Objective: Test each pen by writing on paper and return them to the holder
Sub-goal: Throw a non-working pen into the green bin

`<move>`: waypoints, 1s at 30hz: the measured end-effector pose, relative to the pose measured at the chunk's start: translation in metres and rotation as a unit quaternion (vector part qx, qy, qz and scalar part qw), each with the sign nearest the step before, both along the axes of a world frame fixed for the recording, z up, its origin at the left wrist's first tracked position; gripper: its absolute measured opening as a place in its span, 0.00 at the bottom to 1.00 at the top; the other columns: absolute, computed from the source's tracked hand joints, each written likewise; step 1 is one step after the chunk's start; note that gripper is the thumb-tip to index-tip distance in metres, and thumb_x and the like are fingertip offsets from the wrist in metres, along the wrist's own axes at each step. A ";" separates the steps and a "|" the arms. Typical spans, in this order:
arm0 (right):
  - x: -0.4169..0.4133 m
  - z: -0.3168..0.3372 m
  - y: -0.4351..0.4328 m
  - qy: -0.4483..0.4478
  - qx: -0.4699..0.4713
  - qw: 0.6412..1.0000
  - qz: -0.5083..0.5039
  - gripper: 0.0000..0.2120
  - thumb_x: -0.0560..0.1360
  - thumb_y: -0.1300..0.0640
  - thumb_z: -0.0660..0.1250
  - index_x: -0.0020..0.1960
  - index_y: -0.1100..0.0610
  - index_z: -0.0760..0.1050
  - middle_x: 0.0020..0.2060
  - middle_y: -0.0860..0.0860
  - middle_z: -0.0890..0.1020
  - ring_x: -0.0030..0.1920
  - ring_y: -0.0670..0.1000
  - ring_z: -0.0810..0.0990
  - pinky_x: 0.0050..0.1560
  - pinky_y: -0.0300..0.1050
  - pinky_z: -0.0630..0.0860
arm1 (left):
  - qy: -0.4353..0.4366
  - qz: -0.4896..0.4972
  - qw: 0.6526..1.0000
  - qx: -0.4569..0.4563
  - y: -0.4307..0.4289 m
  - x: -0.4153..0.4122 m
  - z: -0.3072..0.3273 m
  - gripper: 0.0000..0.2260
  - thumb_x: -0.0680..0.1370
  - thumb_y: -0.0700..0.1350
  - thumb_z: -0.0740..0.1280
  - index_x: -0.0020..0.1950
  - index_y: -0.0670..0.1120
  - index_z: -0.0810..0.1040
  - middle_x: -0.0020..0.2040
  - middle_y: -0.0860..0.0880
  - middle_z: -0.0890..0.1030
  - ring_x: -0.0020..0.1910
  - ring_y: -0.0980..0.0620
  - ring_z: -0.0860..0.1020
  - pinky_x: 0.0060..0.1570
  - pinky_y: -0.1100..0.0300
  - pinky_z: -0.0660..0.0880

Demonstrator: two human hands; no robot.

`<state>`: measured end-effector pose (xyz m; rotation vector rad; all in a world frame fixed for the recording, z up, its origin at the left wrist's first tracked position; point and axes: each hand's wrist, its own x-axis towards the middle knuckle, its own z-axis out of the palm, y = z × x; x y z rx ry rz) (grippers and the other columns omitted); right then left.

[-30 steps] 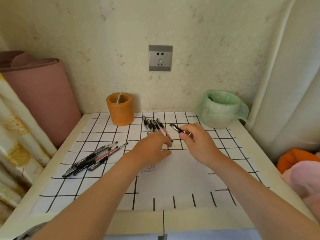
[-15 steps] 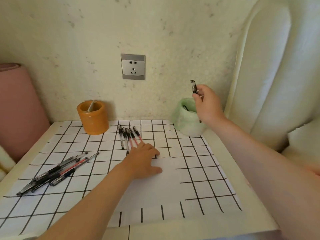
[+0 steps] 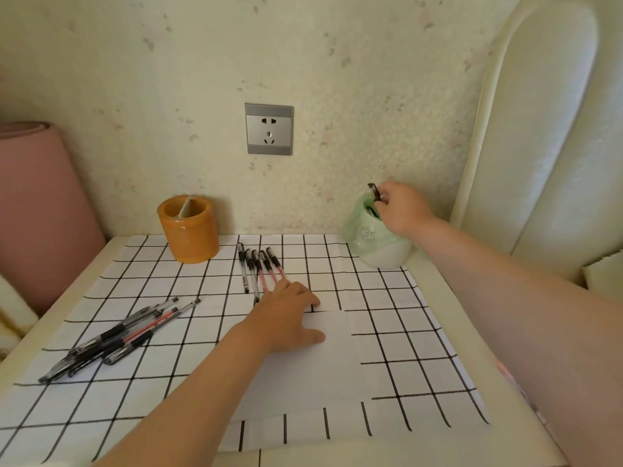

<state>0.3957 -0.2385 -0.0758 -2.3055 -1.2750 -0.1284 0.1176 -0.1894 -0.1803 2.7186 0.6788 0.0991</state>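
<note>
- Cream speckled wall at back, grey wall socket (image 3: 268,129) at centre. Cream desk (image 3: 435,288) below it carries a white cloth with black grid lines (image 3: 381,298).
- Right-hand grip (image 3: 401,208): pinches a black pen (image 3: 373,192), held upright at the mouth of a white pot lined with a pale green plastic bag (image 3: 371,241), at the desk's back right.
- Left-hand grip (image 3: 286,318): fingers flat, holding nothing, pressing the top left corner of a plain white paper sheet (image 3: 320,372).
- Row of five pens (image 3: 259,267) lies on the cloth just beyond the left fingertips.
- Loose pile of pens (image 3: 114,338) lies at the cloth's left.
- Orange cylindrical holder (image 3: 188,229) stands back left with one pale item inside; cannot tell what.
</note>
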 end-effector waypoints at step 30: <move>-0.281 -0.043 0.052 0.067 -0.134 0.944 0.295 0.08 0.78 0.55 0.64 0.53 0.50 0.81 0.46 0.44 0.81 0.45 0.46 0.78 0.45 0.41 0.76 | -0.054 0.208 0.976 0.044 0.065 -0.178 0.027 0.08 0.78 0.49 0.67 0.57 0.54 0.80 0.50 0.54 0.75 0.52 0.53 0.75 0.50 0.56 0.76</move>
